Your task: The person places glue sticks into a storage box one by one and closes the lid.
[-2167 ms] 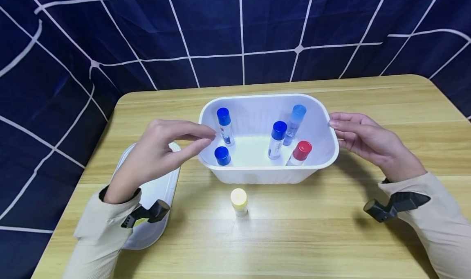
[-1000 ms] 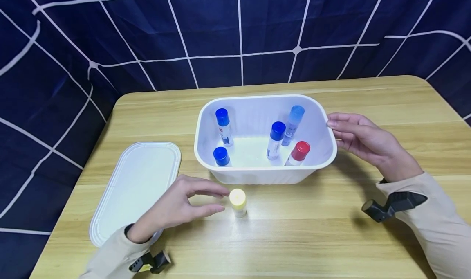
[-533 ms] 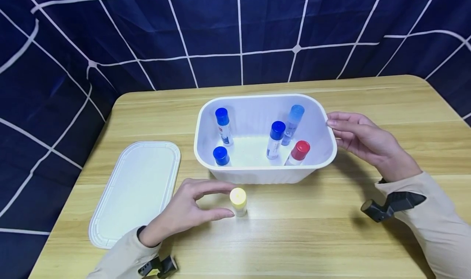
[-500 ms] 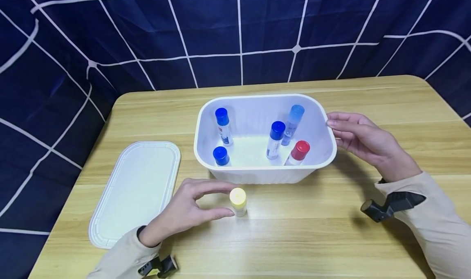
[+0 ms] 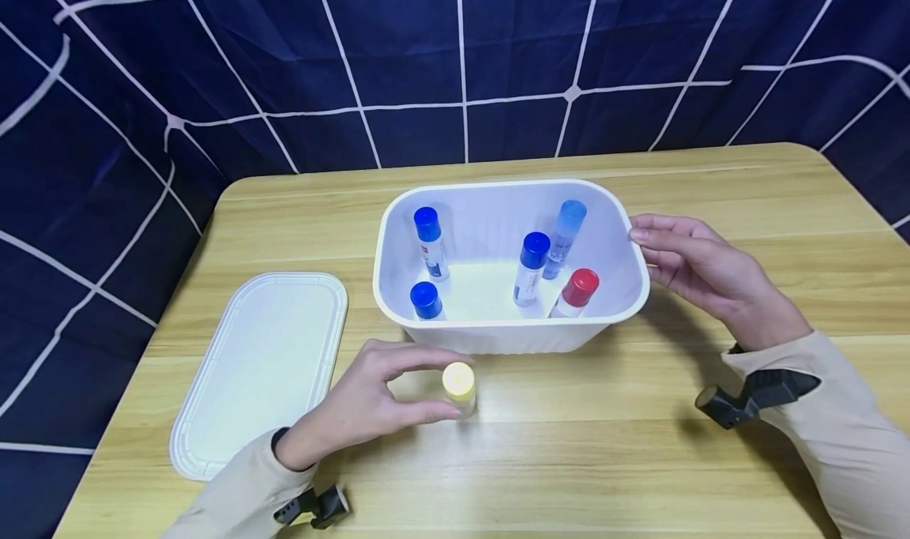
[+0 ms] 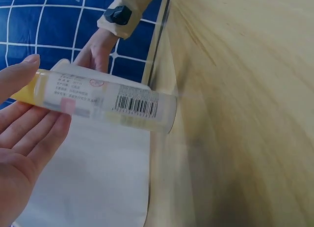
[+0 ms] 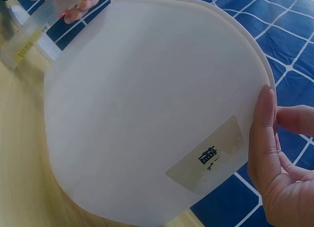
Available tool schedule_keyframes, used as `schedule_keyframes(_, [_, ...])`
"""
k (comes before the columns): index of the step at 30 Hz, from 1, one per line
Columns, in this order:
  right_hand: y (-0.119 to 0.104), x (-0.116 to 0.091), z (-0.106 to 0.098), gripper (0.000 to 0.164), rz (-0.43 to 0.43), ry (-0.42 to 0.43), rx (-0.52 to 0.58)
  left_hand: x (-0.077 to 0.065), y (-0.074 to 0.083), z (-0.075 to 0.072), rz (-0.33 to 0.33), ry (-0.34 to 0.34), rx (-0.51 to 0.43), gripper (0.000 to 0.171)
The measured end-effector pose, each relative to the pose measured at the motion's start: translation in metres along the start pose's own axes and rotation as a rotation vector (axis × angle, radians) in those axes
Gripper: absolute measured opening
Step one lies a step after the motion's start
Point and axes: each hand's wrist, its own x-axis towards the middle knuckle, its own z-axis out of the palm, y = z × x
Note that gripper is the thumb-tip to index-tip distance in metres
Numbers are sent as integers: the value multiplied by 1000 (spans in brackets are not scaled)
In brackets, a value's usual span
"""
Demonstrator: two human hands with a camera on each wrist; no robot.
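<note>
A glue stick with a yellow cap (image 5: 458,379) stands upright on the table, its base against the wood in the left wrist view. My left hand (image 5: 380,393) pinches it near the cap, thumb on one side and fingers on the other. Behind it is a white plastic box (image 5: 498,338), holding several upright sticks: blue-capped glue sticks (image 5: 526,284), a light-blue stick (image 5: 563,239) and a red-capped stick (image 5: 580,288). My right hand (image 5: 711,274) holds the box's right end at the rim. The right wrist view shows the box's wall (image 7: 137,99) and a label (image 7: 208,156).
A white lid (image 5: 263,365) lies flat on the wooden table (image 5: 569,460) at the left, partly under my left forearm. Dark blue cloth (image 5: 398,57) with white lines hangs behind the table and along its left side.
My left hand has come from the box's left end down to the yellow-capped glue stick and closed its thumb and fingers on it. My right hand has stayed at the box's rim.
</note>
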Motion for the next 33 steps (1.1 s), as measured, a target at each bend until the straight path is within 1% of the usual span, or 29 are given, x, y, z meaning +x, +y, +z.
schedule_keyframes(3, [0,0,1,34,6,-9,-1,2,0,1,-1,-4,-4,38])
schedule_keyframes(7, [-1,1,3,34,11,-11,-16,4,1,1,-6,7,-19,35])
schedule_keyframes(12, [-1,0,2,35,8,-14,-16,6,3,0,10,12,-13,32])
schedule_keyframes(19, [0,-1,-2,31,3,41,-51,7,7,-2,19,-5,26,31])
schedule_keyframes(22, [0,-1,-2,31,4,45,-51,9,8,-3,36,4,14,32])
schedule_keyframes(25, [-1,-1,-1,31,5,29,-39,11,9,-4,55,17,-3,33])
schedule_keyframes(28, [-1,-1,0,32,14,17,-38,12,10,-4,65,24,-11,32])
schedule_keyframes(33, [-1,-1,-1,32,11,21,-29,15,11,-5,72,36,-18,33])
